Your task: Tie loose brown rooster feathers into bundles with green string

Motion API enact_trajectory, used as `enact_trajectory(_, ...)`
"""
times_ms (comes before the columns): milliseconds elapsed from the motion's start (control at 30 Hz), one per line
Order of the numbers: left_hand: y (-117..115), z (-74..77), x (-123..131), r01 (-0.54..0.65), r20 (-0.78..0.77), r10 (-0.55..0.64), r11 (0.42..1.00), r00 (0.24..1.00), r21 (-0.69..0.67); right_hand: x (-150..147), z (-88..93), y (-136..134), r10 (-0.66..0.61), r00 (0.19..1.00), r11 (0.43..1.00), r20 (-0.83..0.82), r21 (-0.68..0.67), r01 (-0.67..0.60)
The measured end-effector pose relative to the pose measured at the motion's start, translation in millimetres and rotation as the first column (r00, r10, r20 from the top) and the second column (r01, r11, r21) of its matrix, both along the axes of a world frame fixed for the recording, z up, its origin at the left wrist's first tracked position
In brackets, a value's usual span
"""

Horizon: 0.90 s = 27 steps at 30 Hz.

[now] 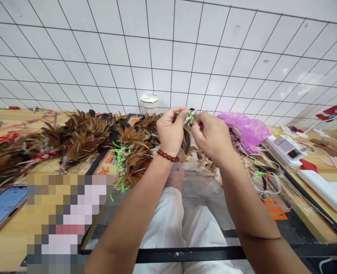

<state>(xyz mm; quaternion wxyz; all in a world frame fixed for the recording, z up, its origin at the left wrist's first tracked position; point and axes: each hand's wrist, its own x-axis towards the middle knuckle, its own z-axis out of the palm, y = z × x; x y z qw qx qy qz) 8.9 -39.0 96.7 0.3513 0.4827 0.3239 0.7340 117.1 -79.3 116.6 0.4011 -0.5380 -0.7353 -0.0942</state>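
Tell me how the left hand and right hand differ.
The left hand wears a dark red beaded bracelet at its wrist; the right hand has a bare wrist. The left hand points mostly up the picture; the right hand slants leftward. Both have fingertips at a small green-tied piece.

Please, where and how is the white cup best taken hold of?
Probably grip the cup around its upright, round side, just under the lid, coming from above: the wall stands behind, and feathers lie in front.
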Motion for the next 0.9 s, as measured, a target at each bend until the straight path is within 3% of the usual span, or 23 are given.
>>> enact_trajectory(300, 7.0, 5.2, -2.2, 0.173, 0.184, -0.147, 0.976, 0.972, -0.135, 0.2, 3.2, -4.9, 0.124, 0.992, 0.987, -0.017, -0.105, -0.125)
enact_trajectory(433, 9.5, 5.7, -4.8, 0.156, 0.194, -0.125, 0.975, 0.973, -0.155, 1.7, 4.2, -2.2, 0.209, 0.977, 0.960, -0.041, -0.183, -0.213)
enact_trajectory(533, 4.9, 8.2, -3.8, 0.138, 0.160, -0.119, 0.984, 0.980, -0.113, 12.9, 3.8, 3.5, 0.301, 0.942, 0.893, -0.147, -0.303, -0.333)
enact_trajectory(633, -3.7, 11.6, -1.0, 0.177, 0.066, -0.173, 0.982, 0.983, -0.061, 32.8, 4.3, 8.7, 0.356, 0.891, 0.778, -0.283, -0.439, -0.450)
enact_trajectory(733, -11.2, 13.3, 1.7, 0.235, -0.004, -0.235, 0.969, 0.972, -0.073, 49.6, 6.4, 9.7, 0.399, 0.806, 0.706, -0.438, -0.414, -0.575)
enact_trajectory(800, -13.9, 13.4, 2.9, 0.257, -0.015, -0.259, 0.962, 0.966, -0.096, 54.5, 8.1, 8.6, 0.404, 0.761, 0.721, -0.508, -0.335, -0.606)
enact_trajectory(900, -15.3, 13.7, 3.0, 0.275, -0.025, -0.279, 0.955, 0.960, -0.110, 54.7, 9.3, 7.7, 0.363, 0.767, 0.774, -0.529, -0.287, -0.564)
